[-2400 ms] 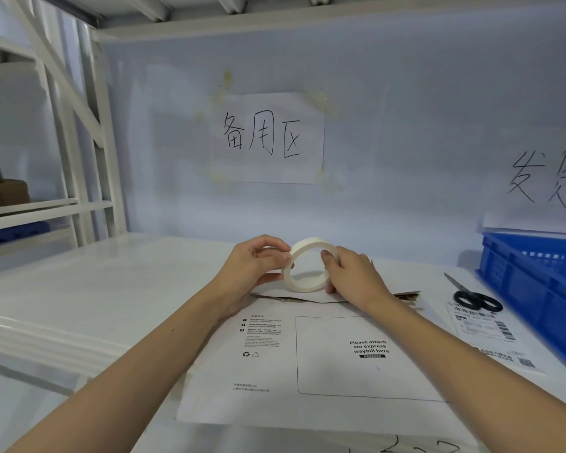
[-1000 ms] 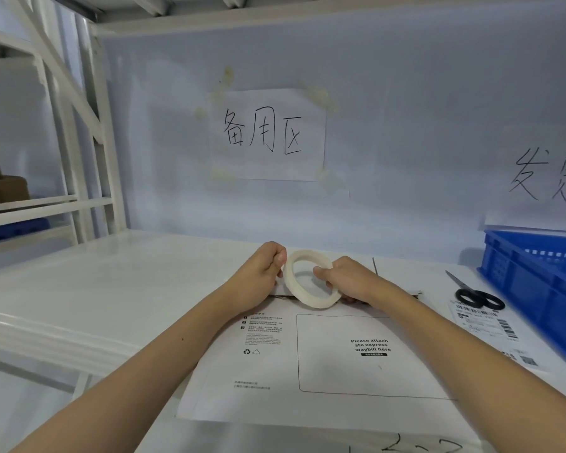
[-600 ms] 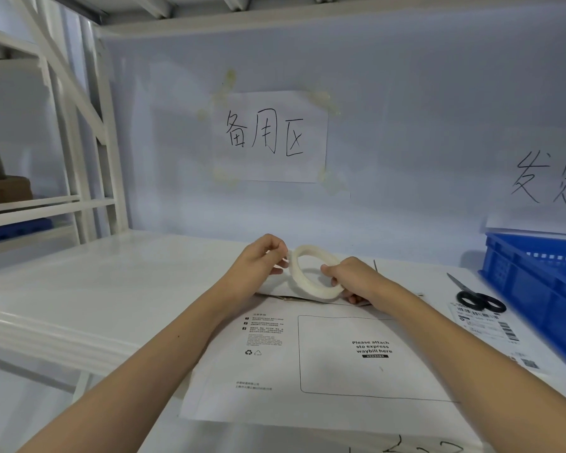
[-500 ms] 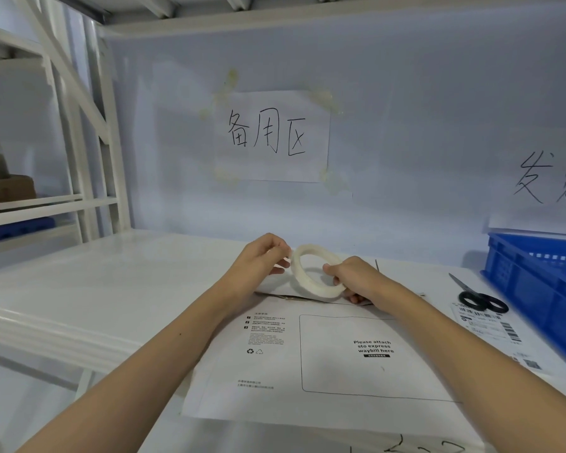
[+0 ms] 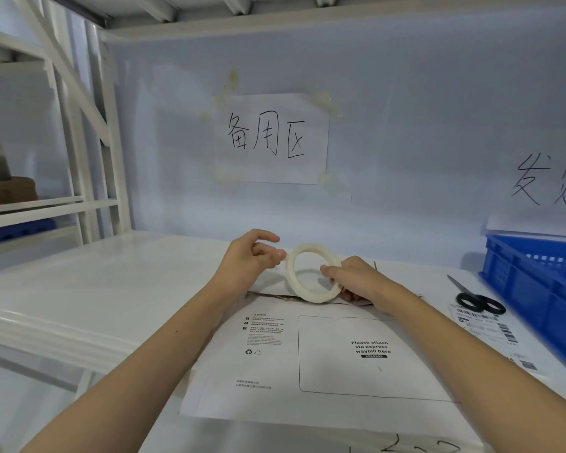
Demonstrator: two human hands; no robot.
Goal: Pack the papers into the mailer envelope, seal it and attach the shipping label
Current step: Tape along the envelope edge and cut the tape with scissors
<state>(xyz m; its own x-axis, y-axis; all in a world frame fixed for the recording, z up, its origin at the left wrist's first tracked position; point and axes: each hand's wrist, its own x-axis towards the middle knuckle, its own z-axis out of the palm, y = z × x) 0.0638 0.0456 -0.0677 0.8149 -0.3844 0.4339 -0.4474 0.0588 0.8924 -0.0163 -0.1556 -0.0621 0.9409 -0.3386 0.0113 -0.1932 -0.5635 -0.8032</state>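
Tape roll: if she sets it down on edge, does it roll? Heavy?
The tape roll is a thin open ring, so it probably rolls or topples if stood on edge. The right hand holds it up by fingertips, suggesting it is light. The left hand pinches at its rim.

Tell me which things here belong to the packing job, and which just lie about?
In use: white tape roll, held by right hand, picked at by left hand; white mailer envelope; barcoded shipping label; black-handled scissors.
Lying about: blue plastic crate; handwritten wall sign.
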